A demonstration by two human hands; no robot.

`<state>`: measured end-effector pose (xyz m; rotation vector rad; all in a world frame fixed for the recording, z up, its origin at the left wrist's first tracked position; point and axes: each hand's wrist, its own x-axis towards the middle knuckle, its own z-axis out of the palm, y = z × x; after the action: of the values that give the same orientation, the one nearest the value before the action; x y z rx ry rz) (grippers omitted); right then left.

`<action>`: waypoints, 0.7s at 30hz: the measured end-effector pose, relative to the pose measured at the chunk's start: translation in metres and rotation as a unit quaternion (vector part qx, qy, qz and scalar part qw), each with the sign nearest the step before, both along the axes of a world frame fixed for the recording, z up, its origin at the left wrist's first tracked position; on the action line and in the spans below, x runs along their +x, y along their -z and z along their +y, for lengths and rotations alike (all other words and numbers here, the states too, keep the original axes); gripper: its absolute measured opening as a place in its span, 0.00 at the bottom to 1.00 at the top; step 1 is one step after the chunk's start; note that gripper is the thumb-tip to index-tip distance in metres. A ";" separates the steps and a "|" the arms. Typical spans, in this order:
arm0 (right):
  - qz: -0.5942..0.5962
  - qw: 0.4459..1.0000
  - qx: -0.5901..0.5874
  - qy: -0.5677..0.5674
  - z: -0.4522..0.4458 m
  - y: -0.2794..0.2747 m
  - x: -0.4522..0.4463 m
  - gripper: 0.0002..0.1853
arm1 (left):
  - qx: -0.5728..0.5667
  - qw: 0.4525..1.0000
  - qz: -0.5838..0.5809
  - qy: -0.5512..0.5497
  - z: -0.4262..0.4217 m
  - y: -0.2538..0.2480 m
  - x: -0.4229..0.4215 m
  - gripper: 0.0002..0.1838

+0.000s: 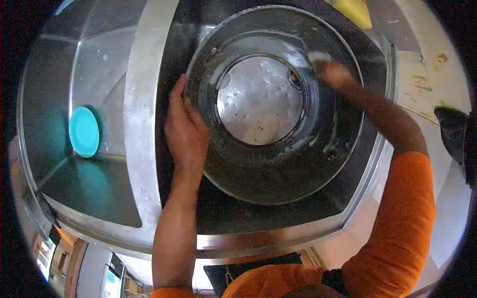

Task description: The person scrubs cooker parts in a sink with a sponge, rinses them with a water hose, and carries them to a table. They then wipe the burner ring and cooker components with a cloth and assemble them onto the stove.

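Note:
A large round dark metal vessel [268, 181] lies in the right sink basin, with soapy streaks along its sloping inner wall. At its centre is a shiny disc [258, 102]; I cannot tell whether this is its own bottom or the sink floor seen through an opening. My left hand [186, 131] is closed on the left rim, thumb on the inner side and fingers outside. My right hand [338, 74], blurred, is closed around a small pale pad [319, 57] against the upper right inner wall. The pad's exact kind is unclear.
A metal divider [144, 99] separates the two basins. In the left basin a turquoise plate [84, 131] leans near the wall. Something yellow [354, 12] lies at the top right edge. A stained pale counter [417, 79] and a dark object [452, 131] are at the right.

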<state>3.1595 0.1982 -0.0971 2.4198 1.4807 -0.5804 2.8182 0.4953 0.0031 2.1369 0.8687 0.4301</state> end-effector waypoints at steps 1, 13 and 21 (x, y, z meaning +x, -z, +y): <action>-0.010 1.000 0.016 -0.008 0.004 0.007 0.006 0.20 | 0.000 1.000 0.009 -0.003 -0.003 0.000 0.000 0.23; -0.026 0.907 0.068 -0.416 0.158 -0.027 0.032 0.20 | -0.001 1.000 0.024 0.001 -0.005 -0.003 0.001 0.21; -0.167 0.976 -0.102 -0.091 -0.033 -0.109 -0.027 0.22 | -0.070 0.996 0.055 -0.013 -0.001 -0.011 0.005 0.20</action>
<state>3.1329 0.1654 0.0116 2.0738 1.4023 -0.2549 2.8229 0.4941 0.0140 2.0370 0.9608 0.2586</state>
